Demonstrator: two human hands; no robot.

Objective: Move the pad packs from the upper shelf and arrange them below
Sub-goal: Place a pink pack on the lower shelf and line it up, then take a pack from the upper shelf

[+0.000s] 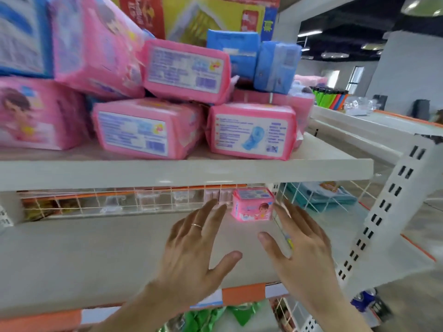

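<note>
Both hands hover over the lower shelf (84, 255), fingers spread and holding nothing: left hand (191, 250), right hand (299, 248). One small pink pack (253, 204) stands at the shelf's back right corner, against the wire mesh (96, 202). The fingertips seem just short of it, though blur leaves that unsure. The upper shelf (167, 173) carries loosely heaped packs (148, 128), pink and blue, some tilted. They are soft, pillowy blocks in glossy film. Pulling a bottom one would likely send the tilted ones sliding off.
</note>
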